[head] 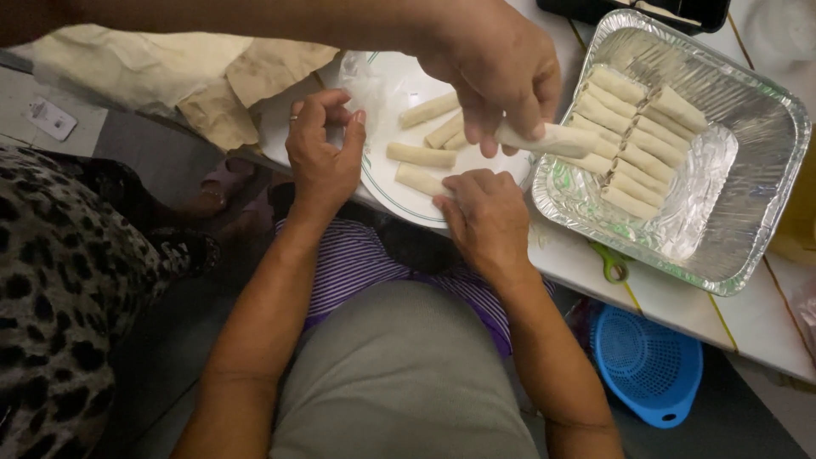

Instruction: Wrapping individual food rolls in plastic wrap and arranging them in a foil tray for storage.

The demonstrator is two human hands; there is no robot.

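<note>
Both of the person's bare forearms are reaching up from the bottom of the frame toward its centre, the left hand [323, 153] curling its fingers loosely with thumb and fingertips nearly meeting, the right hand [483, 217] lying knuckles-up with fingers folded under.

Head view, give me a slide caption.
Another person's hand carries a roll from plate toward foil tray.
</note>
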